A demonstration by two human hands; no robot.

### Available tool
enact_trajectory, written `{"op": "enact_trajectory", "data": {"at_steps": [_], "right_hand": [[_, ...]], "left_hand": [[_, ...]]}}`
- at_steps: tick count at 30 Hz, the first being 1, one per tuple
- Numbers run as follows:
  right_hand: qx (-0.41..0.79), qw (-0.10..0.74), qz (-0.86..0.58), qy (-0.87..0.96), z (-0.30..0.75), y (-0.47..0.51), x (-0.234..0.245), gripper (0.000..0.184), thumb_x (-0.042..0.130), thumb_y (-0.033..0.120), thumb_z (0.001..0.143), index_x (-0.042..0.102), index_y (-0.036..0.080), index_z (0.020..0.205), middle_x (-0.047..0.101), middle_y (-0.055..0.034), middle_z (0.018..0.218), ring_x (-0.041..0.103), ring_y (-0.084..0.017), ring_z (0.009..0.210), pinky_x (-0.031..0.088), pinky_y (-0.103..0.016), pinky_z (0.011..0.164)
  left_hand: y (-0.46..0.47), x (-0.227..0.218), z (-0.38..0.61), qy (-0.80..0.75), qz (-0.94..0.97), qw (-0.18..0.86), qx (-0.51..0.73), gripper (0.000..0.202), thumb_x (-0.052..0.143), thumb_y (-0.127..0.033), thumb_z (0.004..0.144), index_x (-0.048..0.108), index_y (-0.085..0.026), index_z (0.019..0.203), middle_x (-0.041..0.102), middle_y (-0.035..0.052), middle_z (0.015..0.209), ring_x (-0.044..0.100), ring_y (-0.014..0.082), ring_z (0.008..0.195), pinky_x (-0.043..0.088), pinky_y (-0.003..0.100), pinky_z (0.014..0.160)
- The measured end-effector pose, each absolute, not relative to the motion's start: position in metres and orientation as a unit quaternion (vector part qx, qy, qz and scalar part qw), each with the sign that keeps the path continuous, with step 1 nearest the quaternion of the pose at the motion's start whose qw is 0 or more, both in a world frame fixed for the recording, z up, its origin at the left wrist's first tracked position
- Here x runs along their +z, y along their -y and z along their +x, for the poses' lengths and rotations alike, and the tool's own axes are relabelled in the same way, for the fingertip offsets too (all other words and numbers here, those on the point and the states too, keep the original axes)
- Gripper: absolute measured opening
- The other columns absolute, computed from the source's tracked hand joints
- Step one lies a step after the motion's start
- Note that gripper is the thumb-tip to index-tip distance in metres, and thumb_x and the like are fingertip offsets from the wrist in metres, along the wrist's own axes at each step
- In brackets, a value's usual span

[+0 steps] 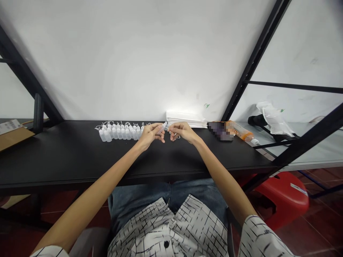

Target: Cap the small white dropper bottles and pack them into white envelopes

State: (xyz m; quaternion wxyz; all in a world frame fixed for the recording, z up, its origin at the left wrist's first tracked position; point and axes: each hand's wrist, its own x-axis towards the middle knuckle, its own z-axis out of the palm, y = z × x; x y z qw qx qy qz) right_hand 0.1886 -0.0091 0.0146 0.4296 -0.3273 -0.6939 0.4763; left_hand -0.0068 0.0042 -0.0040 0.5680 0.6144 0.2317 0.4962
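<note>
- Wall (134, 64) takes up most of the top half, plain and pale, with a few scuffs toward the right.
- Black table (80, 160) runs across the middle of the frame, left edge to right of centre.
- Grey table (316, 142) sits over at the right edge, with a white bag (274, 121) lying on some black thing I can't make out.
- Black post (250, 67) slants down from the upper right to the table.
- Shirt (193, 221), white with a dark grid, fills the bottom centre; jeans (134, 198) show just above it.
- Red stool (284, 196) is in the lower right.
- Brown box (13, 137) pokes in at the left edge, barcode label on top.
- White stack (184, 119) is against the wall, just right of centre.
- Little bottles (120, 132) stand bunched in a long row left of centre, thin strings or loops around their tops.
- Orange bottle (241, 132) lies on its side right of centre, beside a dark pack (218, 130) that's partly pixelated.
- Left hand (150, 135), mid-frame: thumb and fingers pinched on the held bottle (162, 128).
- Right hand (184, 131), facing it: fingertips pinched at the narrow end.
- That held bottle is dead centre, tilted, up off the table between both hands; too small to read its tip.
</note>
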Motion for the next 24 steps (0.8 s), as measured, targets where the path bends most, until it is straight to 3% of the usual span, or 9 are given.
{"op": "enact_trajectory", "data": {"at_steps": [17,20,24], "right_hand": [[0.528,0.325,-0.314,0.719,0.194,0.013,0.020,0.027,0.068,0.040,0.080,0.063,0.014,0.077,0.060,-0.0013,0.063,0.068,-0.018,0.063,0.057,-0.029,0.059],[0.460,0.384,-0.358,0.717,0.192,0.009,0.016,0.027,0.067,0.040,0.079,0.066,0.014,0.080,0.066,-0.0053,0.071,0.068,-0.018,0.070,0.056,-0.028,0.060],[0.282,0.498,-0.386,0.724,0.188,0.004,0.010,0.023,0.068,0.037,0.078,0.069,0.014,0.081,0.070,-0.0076,0.083,0.067,-0.019,0.079,0.055,-0.028,0.065]], "left_hand": [[-0.002,-0.008,-0.004,-0.222,0.627,0.577,0.474,0.034,0.070,-0.038,0.081,0.063,-0.010,0.099,0.058,0.0018,0.072,0.056,0.0108,0.056,0.059,0.031,0.050],[-0.002,-0.007,-0.005,-0.238,0.617,0.571,0.486,0.036,0.070,-0.038,0.081,0.062,-0.010,0.101,0.059,0.0019,0.073,0.056,0.0111,0.055,0.058,0.031,0.048],[-0.002,-0.006,-0.005,-0.243,0.631,0.549,0.492,0.035,0.070,-0.039,0.082,0.062,-0.010,0.101,0.059,0.0014,0.072,0.058,0.0111,0.052,0.057,0.030,0.046]]}}
